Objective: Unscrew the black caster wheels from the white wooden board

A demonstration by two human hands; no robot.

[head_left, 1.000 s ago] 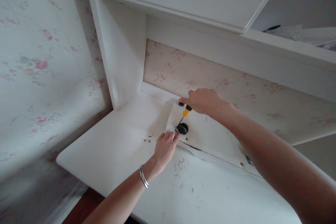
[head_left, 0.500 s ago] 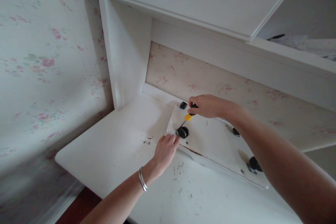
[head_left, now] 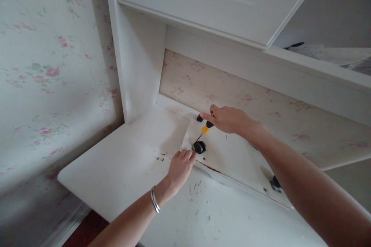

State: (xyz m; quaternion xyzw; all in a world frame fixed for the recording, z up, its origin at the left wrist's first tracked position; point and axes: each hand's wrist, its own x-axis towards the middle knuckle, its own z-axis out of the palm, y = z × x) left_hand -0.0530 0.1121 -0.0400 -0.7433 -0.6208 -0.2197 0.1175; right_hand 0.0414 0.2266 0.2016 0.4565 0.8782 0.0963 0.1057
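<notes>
Floral wallpaper (head_left: 43,85) covers the wall at far left, beside a white tabletop (head_left: 116,166) with a rounded corner. A silver bracelet (head_left: 154,199) circles the person's left wrist, and a few small dark pieces (head_left: 160,157) lie scattered near the left hand (head_left: 180,170). That hand's fingers are bent and close together at the corner of a white panel (head_left: 228,158) lying on the tabletop; whether they grip it or merely press is unclear. Just beyond the fingertips, a black caster (head_left: 199,147) stands on the panel, and a second black caster (head_left: 199,118) sits toward the back edge. Between them slants a yellow-and-black screwdriver (head_left: 205,128), its shaft running down to the nearer caster, its tip too small to make out. The right hand (head_left: 227,119) is closed around the handle. Farther right, a third caster (head_left: 276,182) is partly hidden by the right forearm (head_left: 301,177).
</notes>
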